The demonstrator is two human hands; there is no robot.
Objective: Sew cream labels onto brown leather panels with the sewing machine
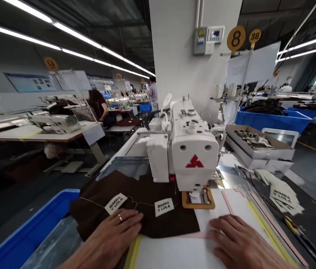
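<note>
My left hand, with a ring on one finger, lies flat with fingers stretched on a dark brown fabric piece. Two white labels reading BIMBA Y LOLA are sewn on the fabric, joined by a loose thread. My right hand rests flat and open on the white work surface, right of the fabric's edge. Just behind both hands stands a white sewing machine with a red logo. Its needle area sits over an orange frame.
A blue bin stands at the left front. A stack of loose white labels lies at the right, with cardboard trays behind. Other workers sit at machines at the far left and back. A white pillar rises behind the machine.
</note>
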